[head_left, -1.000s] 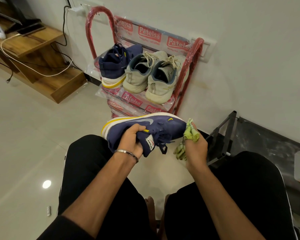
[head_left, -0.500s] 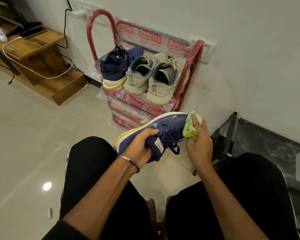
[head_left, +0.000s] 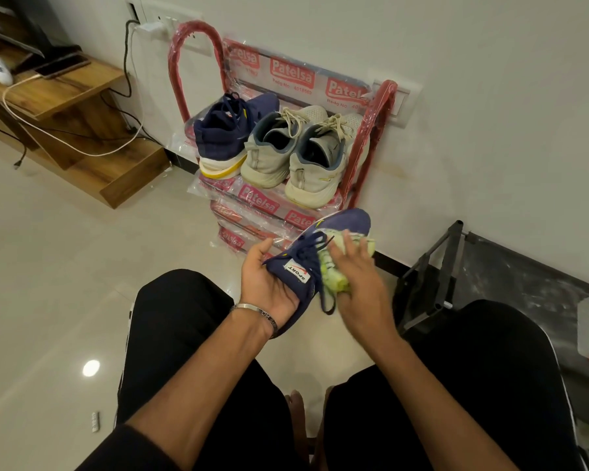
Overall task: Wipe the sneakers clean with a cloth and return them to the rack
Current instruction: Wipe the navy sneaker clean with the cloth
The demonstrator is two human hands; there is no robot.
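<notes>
A seated person in black trousers holds a navy sneaker (head_left: 323,253) over their knees. The left hand (head_left: 269,283) cups its heel from beneath, fingers curled round it. The right hand (head_left: 357,283) presses a crumpled yellow-green cloth (head_left: 334,277) against the shoe's side by the laces, fingers wrapped over the cloth. Just beyond, a red shoe rack (head_left: 371,137) stands against the wall, its top shelf carrying the matching navy sneaker (head_left: 228,130) beside a pair of grey sneakers (head_left: 300,154).

Four sneakers (head_left: 320,253), one cloth (head_left: 335,278), one rack (head_left: 371,137).
</notes>
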